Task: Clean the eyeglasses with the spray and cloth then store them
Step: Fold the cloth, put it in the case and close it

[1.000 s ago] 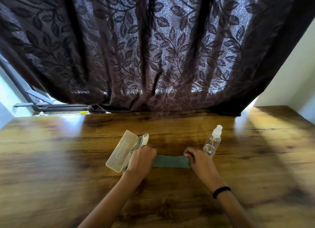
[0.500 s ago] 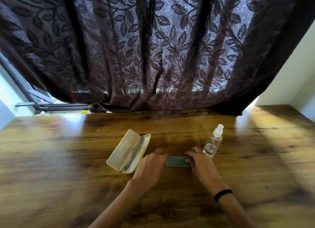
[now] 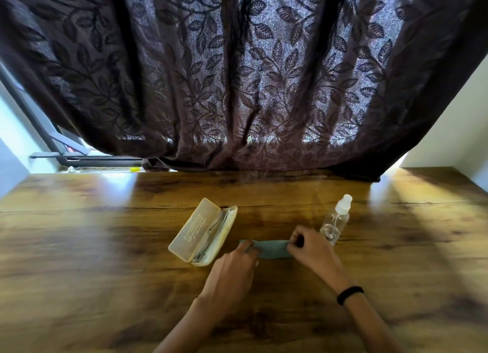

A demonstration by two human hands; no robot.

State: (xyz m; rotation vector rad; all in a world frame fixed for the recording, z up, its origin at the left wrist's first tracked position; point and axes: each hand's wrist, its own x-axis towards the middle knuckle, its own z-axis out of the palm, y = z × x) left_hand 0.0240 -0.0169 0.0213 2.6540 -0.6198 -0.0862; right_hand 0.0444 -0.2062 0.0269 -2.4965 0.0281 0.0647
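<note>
Hands pinching cloth at both ends

Left hand (image 3: 232,271) and right hand (image 3: 311,249) each grip an end of the teal cloth (image 3: 272,249), bunched narrow on the table (image 3: 79,247); glasses (image 3: 211,234) lie folded in the open case (image 3: 195,231); clear spray (image 3: 335,223) upright beside the right hand

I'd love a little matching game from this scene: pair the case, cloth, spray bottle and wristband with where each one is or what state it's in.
Things:
1. case
2. cloth
3. spray bottle
4. wristband

States:
A. upright beside the right hand
B. open, glasses inside
C. black, on the right wrist
D. held by both hands, left hand too

Pairs: 1-B, 2-D, 3-A, 4-C
</note>
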